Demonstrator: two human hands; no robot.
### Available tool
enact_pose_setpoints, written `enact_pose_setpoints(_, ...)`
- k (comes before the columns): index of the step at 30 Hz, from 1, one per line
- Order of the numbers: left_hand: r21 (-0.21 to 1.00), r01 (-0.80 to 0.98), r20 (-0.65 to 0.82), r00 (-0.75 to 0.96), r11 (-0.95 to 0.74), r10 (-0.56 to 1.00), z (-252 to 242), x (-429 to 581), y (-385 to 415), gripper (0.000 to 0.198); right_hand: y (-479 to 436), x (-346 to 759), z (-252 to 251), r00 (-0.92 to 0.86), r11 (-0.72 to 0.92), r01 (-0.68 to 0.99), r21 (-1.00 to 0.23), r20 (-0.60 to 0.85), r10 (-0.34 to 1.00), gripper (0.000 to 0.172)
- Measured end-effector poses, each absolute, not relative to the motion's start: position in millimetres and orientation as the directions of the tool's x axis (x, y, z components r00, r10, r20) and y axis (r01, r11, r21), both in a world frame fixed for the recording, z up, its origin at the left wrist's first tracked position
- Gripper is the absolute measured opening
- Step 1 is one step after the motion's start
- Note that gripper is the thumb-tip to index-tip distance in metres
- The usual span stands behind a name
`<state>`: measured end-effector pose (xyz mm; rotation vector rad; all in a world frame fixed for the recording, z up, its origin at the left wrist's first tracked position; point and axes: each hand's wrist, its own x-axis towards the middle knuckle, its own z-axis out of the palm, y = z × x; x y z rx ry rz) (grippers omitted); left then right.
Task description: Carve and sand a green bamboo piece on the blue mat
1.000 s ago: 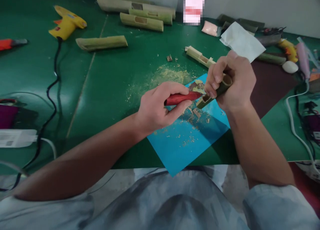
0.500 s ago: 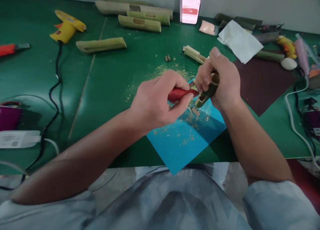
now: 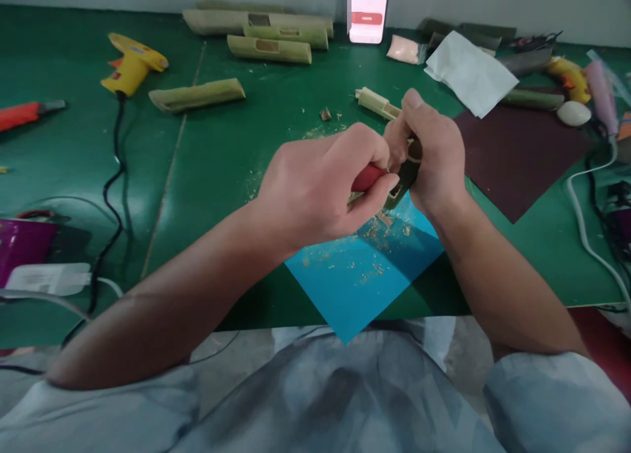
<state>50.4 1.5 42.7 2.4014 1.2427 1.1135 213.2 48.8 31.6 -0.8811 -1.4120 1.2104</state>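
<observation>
My left hand (image 3: 320, 183) is closed around a red-handled tool (image 3: 365, 178); its tip is hidden behind my thumb and fingers, close to the bamboo. In my right hand (image 3: 438, 154) is a short dark green bamboo tube (image 3: 405, 179), tilted, with its open end up and a small cut-out in its side near the lower end. The two hands meet over a blue sheet (image 3: 352, 302) strewn with pale shavings. Just behind the right hand lies a thin, pale bamboo piece (image 3: 375, 102) with a notch cut in it.
Several bamboo sections (image 3: 269, 48) with cut-outs lie at the back, and another bamboo piece (image 3: 197, 96) sits left. A yellow glue gun (image 3: 131, 65) trails a black cord. Right are a dark brown sheet (image 3: 517, 157), white tissue (image 3: 470, 75) and a white egg-shaped object (image 3: 574, 113).
My left hand has shifted slightly right and up, closer to the bamboo, covering more of the red tool. The right hand keeps its grip on the tube. The view has turned slightly.
</observation>
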Motion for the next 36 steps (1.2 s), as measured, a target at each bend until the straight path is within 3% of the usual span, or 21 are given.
enact_pose_setpoints(6, 0.402, 0.61, 0.544, 0.441, -0.683, 0.714, 39, 44, 10, 0.013, 52, 212, 28, -0.184, 0.268, -0.094, -0.959, 0.282, 0.942, 0.067)
enact_pose_setpoints(11, 0.273, 0.635, 0.655, 0.427, -0.723, 0.623, 39, 47, 15, 0.01, 54, 213, 27, -0.22, 0.264, -0.074, -0.962, 0.274, 0.936, 0.066)
enact_pose_setpoints(14, 0.4, 0.637, 0.572, 0.387, -0.658, 0.723, 39, 49, 17, 0.011, 53, 214, 29, -0.228, 0.256, -0.03, -0.966, 0.256, 0.939, 0.065)
enact_pose_setpoints(18, 0.555, 0.562, 0.491, 0.373, -0.613, 0.787, 37, 45, 21, 0.014, 52, 213, 28, -0.195, 0.267, -0.088, -0.96, 0.279, 0.94, 0.064)
enact_pose_setpoints(22, 0.561, 0.516, 0.589, 0.3, -0.647, 0.75, 31, 41, 28, 0.018, 53, 211, 26, -0.189, 0.258, -0.105, -0.96, 0.274, 0.943, 0.065)
enact_pose_setpoints(26, 0.581, 0.343, 0.696, 0.261, -0.738, 0.669, 20, 46, 35, 0.025, 54, 212, 27, -0.164, 0.266, -0.1, -0.959, 0.279, 0.946, 0.066)
enact_pose_setpoints(29, 0.684, 0.286, 0.611, 0.278, -0.671, 0.741, 14, 51, 36, 0.016, 53, 213, 28, -0.176, 0.24, -0.045, -0.97, 0.244, 0.954, 0.067)
enact_pose_setpoints(33, 0.828, 0.32, 0.448, 0.119, -0.461, 0.886, 5, 53, 39, 0.036, 52, 213, 28, -0.176, 0.228, -0.013, -0.974, 0.226, 0.958, 0.066)
enact_pose_setpoints(36, 0.868, 0.374, 0.304, 0.12, -0.327, 0.945, 4, 49, 40, 0.049, 52, 213, 26, -0.16, 0.24, -0.051, -0.97, 0.245, 0.956, 0.066)
